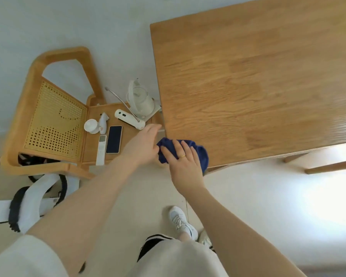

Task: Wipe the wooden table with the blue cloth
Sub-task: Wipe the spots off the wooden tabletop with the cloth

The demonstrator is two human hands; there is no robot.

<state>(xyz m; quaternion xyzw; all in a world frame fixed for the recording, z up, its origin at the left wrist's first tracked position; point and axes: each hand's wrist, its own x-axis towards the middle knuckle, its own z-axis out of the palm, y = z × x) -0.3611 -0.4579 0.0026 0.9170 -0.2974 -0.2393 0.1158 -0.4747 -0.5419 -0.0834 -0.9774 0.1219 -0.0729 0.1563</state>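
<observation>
The wooden table [248, 80] fills the upper right, its top bare. A dark blue cloth [203, 153] lies bunched at the table's near left corner. My right hand [183, 162], wearing a ring, presses flat on top of the cloth with fingers spread over it. My left hand [143, 142] sits just left of the cloth beside the table's edge, its fingers touching the cloth's left end. Much of the cloth is hidden under my right hand.
A wooden chair [48, 120] with a cane back stands left of the table. Its seat holds a white kettle [140, 101], a phone [114, 139], a remote [101, 149] and small white gadgets. My white shoes [183, 221] stand on the pale floor below.
</observation>
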